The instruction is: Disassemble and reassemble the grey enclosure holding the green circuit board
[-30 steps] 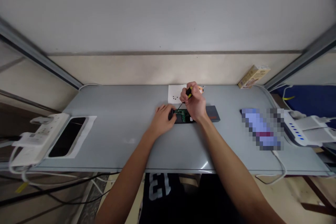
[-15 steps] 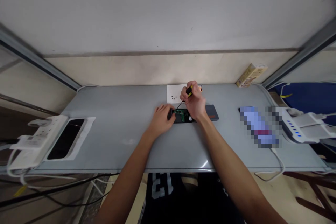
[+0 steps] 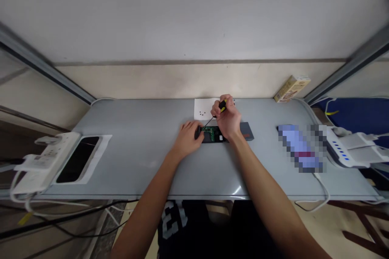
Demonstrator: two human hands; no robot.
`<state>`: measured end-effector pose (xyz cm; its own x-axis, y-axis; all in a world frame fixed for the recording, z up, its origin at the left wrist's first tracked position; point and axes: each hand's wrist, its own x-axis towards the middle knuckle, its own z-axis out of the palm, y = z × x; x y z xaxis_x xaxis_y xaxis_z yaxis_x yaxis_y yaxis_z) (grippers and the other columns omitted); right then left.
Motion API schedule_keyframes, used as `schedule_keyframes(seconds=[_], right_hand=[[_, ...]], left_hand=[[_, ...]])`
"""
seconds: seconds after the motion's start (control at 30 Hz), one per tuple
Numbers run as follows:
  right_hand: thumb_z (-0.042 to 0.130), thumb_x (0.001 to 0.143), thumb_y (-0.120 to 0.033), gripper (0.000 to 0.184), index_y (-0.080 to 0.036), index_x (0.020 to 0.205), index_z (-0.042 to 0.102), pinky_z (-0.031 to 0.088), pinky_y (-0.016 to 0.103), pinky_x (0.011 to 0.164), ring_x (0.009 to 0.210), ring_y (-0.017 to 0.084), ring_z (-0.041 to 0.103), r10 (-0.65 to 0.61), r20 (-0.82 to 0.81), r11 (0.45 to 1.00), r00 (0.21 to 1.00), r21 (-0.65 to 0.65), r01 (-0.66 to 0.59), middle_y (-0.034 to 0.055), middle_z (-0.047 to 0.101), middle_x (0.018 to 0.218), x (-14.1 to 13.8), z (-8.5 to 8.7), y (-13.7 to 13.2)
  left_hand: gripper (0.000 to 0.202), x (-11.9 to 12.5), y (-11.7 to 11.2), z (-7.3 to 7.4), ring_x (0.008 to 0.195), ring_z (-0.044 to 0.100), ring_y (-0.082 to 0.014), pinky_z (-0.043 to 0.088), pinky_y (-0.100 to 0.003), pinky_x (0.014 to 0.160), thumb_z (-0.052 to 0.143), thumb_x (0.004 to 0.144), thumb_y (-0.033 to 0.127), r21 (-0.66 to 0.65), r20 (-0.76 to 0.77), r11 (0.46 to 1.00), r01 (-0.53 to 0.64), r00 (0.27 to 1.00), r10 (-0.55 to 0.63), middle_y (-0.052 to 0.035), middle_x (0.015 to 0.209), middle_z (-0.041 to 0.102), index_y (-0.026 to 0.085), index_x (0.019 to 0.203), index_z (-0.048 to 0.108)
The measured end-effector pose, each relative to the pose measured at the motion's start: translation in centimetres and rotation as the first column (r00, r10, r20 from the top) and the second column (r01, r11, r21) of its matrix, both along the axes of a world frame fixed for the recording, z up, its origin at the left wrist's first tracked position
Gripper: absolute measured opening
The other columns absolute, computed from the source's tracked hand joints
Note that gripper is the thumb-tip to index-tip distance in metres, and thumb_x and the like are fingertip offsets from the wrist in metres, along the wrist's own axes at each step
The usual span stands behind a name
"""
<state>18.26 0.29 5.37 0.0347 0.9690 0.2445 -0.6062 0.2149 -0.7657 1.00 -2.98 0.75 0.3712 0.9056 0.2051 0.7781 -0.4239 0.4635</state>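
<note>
My right hand (image 3: 228, 118) is closed round the black and yellow handle of a screwdriver (image 3: 223, 105). The thin shaft slants down to the left, its tip at the upper left part of a green circuit board (image 3: 212, 132). This board sits in a dark, flat, opened device. At the device's left end, my left hand (image 3: 190, 137) grips the dark casing (image 3: 197, 131) between thumb and fingers. A dark grey panel (image 3: 247, 130) lies at the right, partly behind my right wrist. Behind my hands, several small dark screws (image 3: 201, 113) rest on a white paper (image 3: 198, 106).
On the left, a black-screened phone (image 3: 78, 159) lies on white paper beside a white power strip (image 3: 57, 158). A blurred-out phone (image 3: 299, 145) and a white multi-port charger (image 3: 349, 149) are on the right. One small box (image 3: 291, 88) stands at the back right of the grey table (image 3: 136, 129).
The view has shifted slightly. My right hand still holds the screwdriver against the board, tilted a little differently, and my left hand keeps its grip on the casing.
</note>
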Motion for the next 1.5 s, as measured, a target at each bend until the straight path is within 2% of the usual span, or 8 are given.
schedule_keyframes(seconds=[0.17,0.53,1.0,1.27,1.5], right_hand=[[0.057,0.095,-0.057,0.033,-0.027,0.085,0.047,0.038,0.028,0.055,0.055,0.013,0.035,0.043,-0.022,0.999,0.999,0.011,-0.043,-0.0044,0.034,0.063,-0.3,-0.1,0.0],[0.054,0.096,-0.058,0.035,-0.027,0.084,0.045,0.038,0.028,0.054,0.055,0.013,0.035,0.032,-0.027,0.999,0.999,-0.003,-0.033,-0.0043,0.033,0.063,-0.1,-0.1,0.1],[0.056,0.093,-0.06,0.037,-0.027,0.083,0.044,0.038,0.03,0.057,0.056,0.014,0.034,-0.025,-0.017,0.999,1.0,-0.048,0.024,-0.0043,0.033,0.064,-0.1,-0.2,0.1],[0.048,0.098,-0.062,0.037,-0.027,0.084,0.046,0.042,0.03,0.057,0.055,0.014,0.034,-0.072,-0.046,0.997,0.996,-0.027,0.071,-0.0039,0.031,0.064,1.0,0.2,0.3],[0.057,0.094,-0.056,0.034,-0.026,0.083,0.045,0.036,0.028,0.054,0.055,0.013,0.032,-0.006,-0.069,1.0,0.998,-0.02,0.005,-0.0046,0.032,0.064,-0.1,-0.4,0.4]], left_hand=[[0.016,0.1,0.0,0.2,0.107,0.058,-0.0261,0.04,-0.041,0.094,0.055,0.095,0.022,-0.003,0.002,1.0,0.0,1.0,0.0,-0.0048,0.105,0.067,0.023,0.11,0.058],[0.012,0.1,0.0,0.2,0.107,0.059,-0.026,0.041,-0.041,0.093,0.055,0.095,0.022,-0.014,0.003,1.0,0.0,1.0,0.0,-0.0047,0.105,0.067,0.023,0.107,0.057],[0.017,0.0,0.0,0.1,0.107,0.059,-0.0262,0.041,-0.042,0.096,0.055,0.095,0.023,-0.021,0.019,1.0,-0.007,1.0,0.007,-0.0051,0.104,0.066,0.023,0.112,0.057],[0.026,-0.1,0.0,-0.1,0.107,0.06,-0.0257,0.04,-0.042,0.097,0.057,0.099,0.032,-0.011,0.063,1.0,-0.027,0.998,0.028,-0.004,0.103,0.067,0.025,0.123,0.057],[0.009,0.3,0.1,0.1,0.105,0.059,-0.0259,0.041,-0.043,0.094,0.054,0.099,0.03,0.017,0.006,0.999,-0.041,0.999,0.04,-0.0041,0.103,0.067,0.023,0.104,0.057]])
